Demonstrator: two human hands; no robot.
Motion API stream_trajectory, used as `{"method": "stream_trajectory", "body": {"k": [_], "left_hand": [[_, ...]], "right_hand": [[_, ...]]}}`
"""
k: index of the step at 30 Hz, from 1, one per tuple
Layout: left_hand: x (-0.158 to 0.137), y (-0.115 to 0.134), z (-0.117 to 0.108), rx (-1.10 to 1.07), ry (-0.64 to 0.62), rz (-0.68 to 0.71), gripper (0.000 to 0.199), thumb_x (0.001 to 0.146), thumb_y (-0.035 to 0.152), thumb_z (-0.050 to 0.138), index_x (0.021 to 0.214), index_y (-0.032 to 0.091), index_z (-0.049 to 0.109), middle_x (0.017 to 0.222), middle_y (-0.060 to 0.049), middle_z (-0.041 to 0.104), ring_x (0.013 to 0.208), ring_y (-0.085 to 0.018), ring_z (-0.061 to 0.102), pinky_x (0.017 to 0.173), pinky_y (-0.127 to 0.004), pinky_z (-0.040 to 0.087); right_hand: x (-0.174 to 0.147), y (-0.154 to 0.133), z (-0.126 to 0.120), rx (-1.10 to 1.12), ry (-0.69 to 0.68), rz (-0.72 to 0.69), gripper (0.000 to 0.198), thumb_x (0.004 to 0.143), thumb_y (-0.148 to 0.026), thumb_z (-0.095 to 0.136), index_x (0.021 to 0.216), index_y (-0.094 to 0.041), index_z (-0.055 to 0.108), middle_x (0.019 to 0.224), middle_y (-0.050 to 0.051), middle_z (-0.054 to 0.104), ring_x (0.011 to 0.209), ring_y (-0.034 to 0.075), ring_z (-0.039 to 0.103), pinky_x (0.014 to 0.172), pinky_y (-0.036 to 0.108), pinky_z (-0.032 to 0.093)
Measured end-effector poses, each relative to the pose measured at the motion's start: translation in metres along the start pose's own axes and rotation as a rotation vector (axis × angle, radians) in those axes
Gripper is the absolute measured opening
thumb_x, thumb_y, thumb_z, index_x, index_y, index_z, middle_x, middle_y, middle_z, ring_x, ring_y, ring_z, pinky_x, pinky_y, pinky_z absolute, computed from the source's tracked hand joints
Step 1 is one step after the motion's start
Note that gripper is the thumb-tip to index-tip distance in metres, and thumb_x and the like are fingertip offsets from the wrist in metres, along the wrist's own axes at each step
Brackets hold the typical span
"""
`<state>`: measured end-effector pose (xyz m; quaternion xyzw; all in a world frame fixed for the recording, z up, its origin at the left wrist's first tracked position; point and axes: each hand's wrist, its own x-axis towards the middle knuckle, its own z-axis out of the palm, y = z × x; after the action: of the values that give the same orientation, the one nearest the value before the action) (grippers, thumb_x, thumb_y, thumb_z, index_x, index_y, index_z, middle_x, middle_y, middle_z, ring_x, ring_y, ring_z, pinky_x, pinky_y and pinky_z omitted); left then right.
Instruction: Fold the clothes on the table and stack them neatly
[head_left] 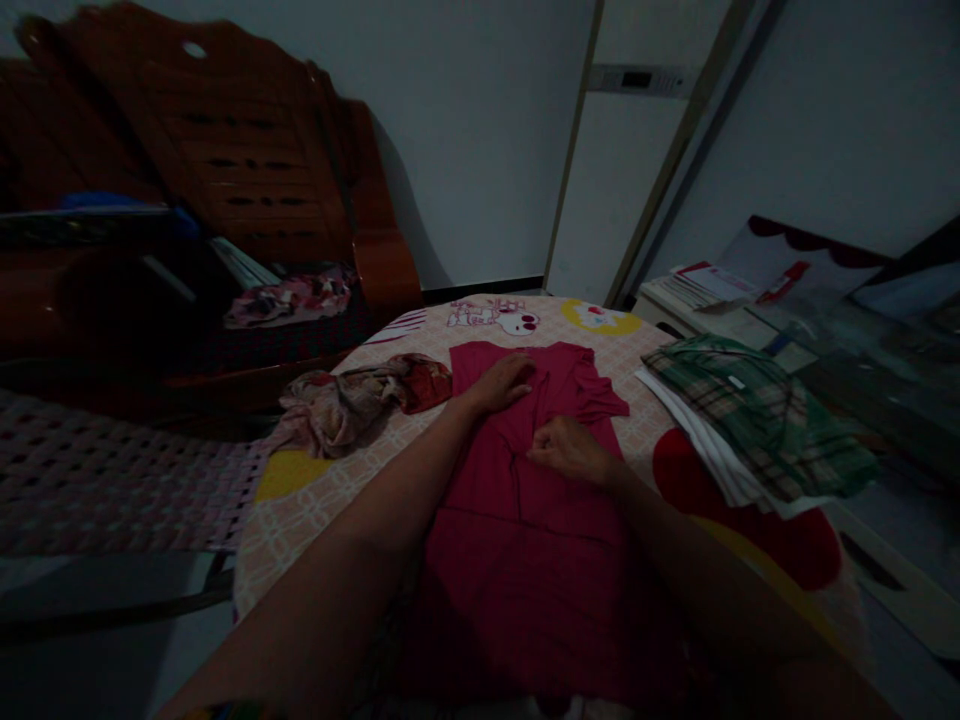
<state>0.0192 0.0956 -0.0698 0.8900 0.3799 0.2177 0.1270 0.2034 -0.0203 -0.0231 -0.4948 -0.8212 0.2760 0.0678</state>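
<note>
A dark pink garment [480,550] lies spread out on the round table in front of me, with creases across its middle and its right upper edge bunched. My left hand [504,384] rests flat on the upper part of the cloth, fingers stretched out. Lower and to the right, my right hand [571,450] is closed, its curled fingers pinching the fabric where folds run together. The garment's lower end falls into shadow near my body.
A patterned cloth covers the table [300,520]. Left of the garment lies a crumpled floral cloth [337,405]; on the right are folded clothes with a green plaid piece [757,400] on top. A carved wooden chair [232,150] and a woven seat [127,470] stand at left.
</note>
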Motion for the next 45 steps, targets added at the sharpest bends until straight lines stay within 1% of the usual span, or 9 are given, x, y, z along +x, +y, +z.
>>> {"method": "stream_trajectory", "body": {"k": [4,10,14,17,22,28,34,41,45], "left_hand": [[0.0,0.007,-0.004,-0.032,-0.061,0.013,0.029,0.094,0.025,0.046,0.117,0.018,0.062,0.13,-0.014,0.063,0.125,-0.024,0.056,0.112,-0.05,0.038],[0.002,0.017,0.0,0.146,-0.226,-0.092,0.05,0.102,0.036,0.035,0.152,0.029,0.041,0.16,-0.01,0.039,0.149,-0.03,0.031,0.117,-0.067,0.018],[0.003,0.02,0.0,0.172,-0.268,-0.11,0.054,0.103,0.042,0.035,0.156,0.032,0.034,0.165,-0.008,0.029,0.153,-0.031,0.024,0.119,-0.066,0.014],[0.002,0.02,-0.007,0.094,-0.234,-0.111,0.056,0.102,0.045,0.038,0.156,0.029,0.035,0.165,-0.009,0.029,0.152,-0.03,0.025,0.119,-0.064,0.016],[0.004,0.024,-0.028,-0.198,-0.083,0.0,0.044,0.097,0.036,0.046,0.132,0.017,0.065,0.143,-0.012,0.059,0.133,-0.024,0.053,0.112,-0.039,0.041],[0.011,0.049,-0.029,-0.342,-0.104,-0.098,0.031,0.089,0.027,0.052,0.104,0.016,0.075,0.101,-0.005,0.076,0.094,-0.02,0.068,0.084,-0.029,0.051],[0.008,0.07,-0.012,-0.265,-0.241,-0.04,0.018,0.085,0.025,0.061,0.098,0.017,0.071,0.095,-0.004,0.074,0.084,-0.017,0.066,0.073,-0.024,0.047],[0.012,0.082,-0.009,-0.139,-0.269,-0.129,0.014,0.078,0.028,0.072,0.072,0.018,0.063,0.069,-0.001,0.065,0.067,-0.016,0.06,0.06,-0.025,0.041],[0.01,0.079,-0.016,-0.349,-0.331,-0.22,0.021,0.075,0.029,0.074,0.067,0.018,0.058,0.061,0.002,0.061,0.057,-0.012,0.057,0.051,-0.023,0.037]], "right_hand": [[-0.001,-0.001,-0.001,0.013,-0.009,0.005,0.018,0.08,-0.021,0.061,0.066,-0.013,0.069,0.061,0.0,0.061,0.057,0.01,0.05,0.056,0.024,0.027],[0.001,0.0,0.003,0.015,-0.009,0.004,0.017,0.08,-0.019,0.062,0.064,-0.014,0.068,0.059,-0.001,0.061,0.057,0.01,0.051,0.056,0.024,0.027],[0.003,0.005,-0.005,0.067,-0.029,-0.06,0.024,0.083,-0.027,0.063,0.062,-0.015,0.067,0.057,-0.002,0.06,0.055,0.009,0.05,0.054,0.023,0.027],[0.0,0.02,-0.03,0.062,0.096,-0.064,0.031,0.088,-0.034,0.058,0.065,-0.016,0.068,0.06,0.001,0.063,0.058,0.012,0.054,0.055,0.024,0.031],[-0.01,0.071,-0.071,-0.365,0.424,0.303,0.026,0.091,-0.031,0.057,0.081,-0.014,0.074,0.086,0.015,0.074,0.081,0.022,0.065,0.068,0.029,0.039],[-0.012,0.112,-0.064,-0.498,0.335,0.523,0.033,0.09,-0.045,0.063,0.085,-0.013,0.071,0.094,0.019,0.073,0.088,0.027,0.068,0.068,0.032,0.04],[-0.006,0.121,-0.06,-0.287,0.438,0.459,0.017,0.079,-0.029,0.069,0.066,-0.018,0.063,0.076,0.011,0.07,0.073,0.02,0.064,0.062,0.029,0.04],[0.006,0.102,-0.07,0.721,0.686,0.352,0.018,0.069,-0.031,0.068,0.069,-0.019,0.055,0.058,0.001,0.063,0.048,0.015,0.06,0.047,0.026,0.05],[0.031,0.082,-0.087,0.911,0.659,0.267,0.022,0.067,-0.029,0.075,0.072,-0.019,0.056,0.055,0.0,0.063,0.044,0.013,0.06,0.043,0.022,0.05]]}}
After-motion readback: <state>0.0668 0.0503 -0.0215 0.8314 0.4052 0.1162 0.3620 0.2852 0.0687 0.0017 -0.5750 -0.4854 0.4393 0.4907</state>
